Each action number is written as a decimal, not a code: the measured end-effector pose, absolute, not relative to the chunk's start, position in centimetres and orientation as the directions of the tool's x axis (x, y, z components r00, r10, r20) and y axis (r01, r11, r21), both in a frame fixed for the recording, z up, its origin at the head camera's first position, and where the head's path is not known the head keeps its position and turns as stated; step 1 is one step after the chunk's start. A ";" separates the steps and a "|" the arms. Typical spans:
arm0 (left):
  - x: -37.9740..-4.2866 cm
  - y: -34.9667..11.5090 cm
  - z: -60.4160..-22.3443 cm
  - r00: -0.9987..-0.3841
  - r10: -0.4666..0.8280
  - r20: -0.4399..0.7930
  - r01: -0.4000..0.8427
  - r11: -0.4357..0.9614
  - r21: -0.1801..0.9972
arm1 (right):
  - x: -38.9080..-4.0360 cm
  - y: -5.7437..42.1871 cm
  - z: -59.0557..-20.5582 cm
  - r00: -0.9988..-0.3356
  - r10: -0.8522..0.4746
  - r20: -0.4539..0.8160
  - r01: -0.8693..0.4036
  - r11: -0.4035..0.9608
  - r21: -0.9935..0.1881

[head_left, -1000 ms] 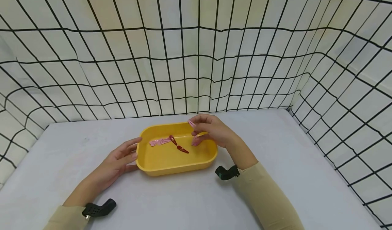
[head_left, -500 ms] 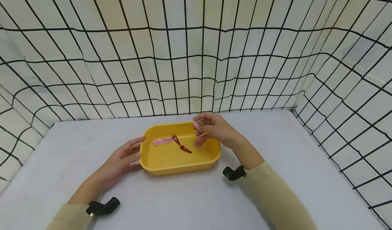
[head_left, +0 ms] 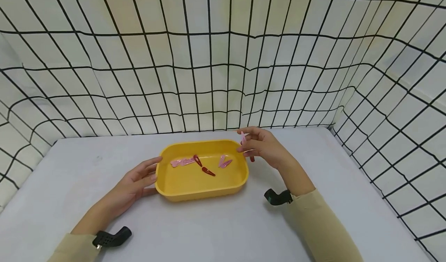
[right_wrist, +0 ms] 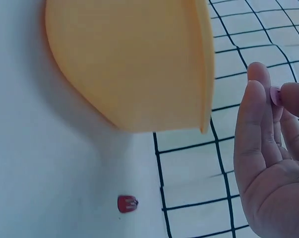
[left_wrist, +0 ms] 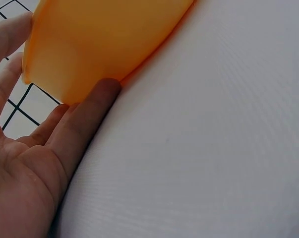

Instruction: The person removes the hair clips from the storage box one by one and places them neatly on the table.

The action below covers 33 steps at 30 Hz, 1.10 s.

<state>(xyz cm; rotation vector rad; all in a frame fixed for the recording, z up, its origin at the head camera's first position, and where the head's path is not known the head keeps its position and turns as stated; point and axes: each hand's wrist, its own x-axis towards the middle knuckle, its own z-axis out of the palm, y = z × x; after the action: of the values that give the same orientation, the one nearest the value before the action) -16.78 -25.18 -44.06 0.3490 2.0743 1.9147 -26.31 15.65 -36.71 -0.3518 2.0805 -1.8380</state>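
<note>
Several snap hair clips lie in a yellow tray [head_left: 195, 186]: pink clips [head_left: 182, 162] toward the left, a red clip [head_left: 197, 160] and another red clip [head_left: 208, 171] in the middle, two pink clips [head_left: 224, 162] toward the right. My left hand [head_left: 137, 181] rests against the tray's left end, its fingers nearly straight along the wall. Just past the right rim, my right hand [head_left: 266, 147] pinches a pink hair clip [head_left: 243, 137] between thumb and fingers. Below that hand, a red clip [right_wrist: 127, 204] lies on the table outside the tray, partly covered in the head view.
A white-covered table [head_left: 195, 231] carries the tray. Black netting [head_left: 216, 76] over white cloth rises behind the table and along its sides. Each wrist wears a dark camera mount, such as the left one [head_left: 112, 237].
My right hand has moved right, from over the tray to beyond its right rim, still pinching the pink clip. Two pink clips in the tray now show fully. The left hand stays put.
</note>
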 end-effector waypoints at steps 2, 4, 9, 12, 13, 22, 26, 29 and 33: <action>-16.7 -25.2 -44.1 -0.929 0.366 -0.060 -0.029 0.089 0.996 | -26.4 16.1 -36.7 -0.921 -0.382 -0.075 0.030 0.124 -0.992; -16.8 -25.2 -44.2 -0.932 0.358 -0.062 -0.030 0.095 0.995 | -26.6 16.6 -36.5 -0.928 -0.368 -0.054 0.012 0.115 -0.993; -17.0 -25.3 -44.4 -0.936 0.344 -0.072 -0.038 0.106 0.994 | -27.1 17.5 -36.3 -0.936 -0.351 -0.029 -0.002 0.088 -0.996; -16.9 -25.3 -44.3 -0.935 0.349 -0.061 -0.027 0.099 0.995 | -27.4 17.9 -36.3 -0.936 -0.352 -0.027 0.000 0.076 -0.997; -16.9 -25.3 -44.3 -0.934 0.352 -0.056 -0.023 0.098 0.995 | -27.4 18.0 -36.3 -0.935 -0.352 -0.029 0.002 0.077 -0.997; -16.8 -25.2 -44.1 -0.936 0.346 -0.059 -0.026 0.102 0.994 | -27.9 18.4 -37.1 -0.940 -0.338 -0.057 0.010 0.138 -0.990; -16.8 -25.2 -44.0 -0.935 0.351 -0.057 -0.025 0.096 0.995 | -28.1 18.9 -37.5 -0.948 -0.313 -0.061 0.015 0.148 -0.989; -16.8 -25.1 -44.0 -0.933 0.356 -0.052 -0.021 0.091 0.996 | -28.3 19.2 -37.7 -0.951 -0.303 -0.067 0.021 0.151 -0.988; -16.8 -25.1 -44.1 -0.931 0.360 -0.055 -0.024 0.089 0.996 | -28.5 19.7 -38.1 -0.951 -0.298 -0.087 0.042 0.153 -0.987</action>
<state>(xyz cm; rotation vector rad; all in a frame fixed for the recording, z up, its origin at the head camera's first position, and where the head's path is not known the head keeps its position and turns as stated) -16.78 -25.06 -44.06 0.3348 2.0850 1.9161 -28.53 19.66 -38.12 -0.2478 2.1707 -1.8726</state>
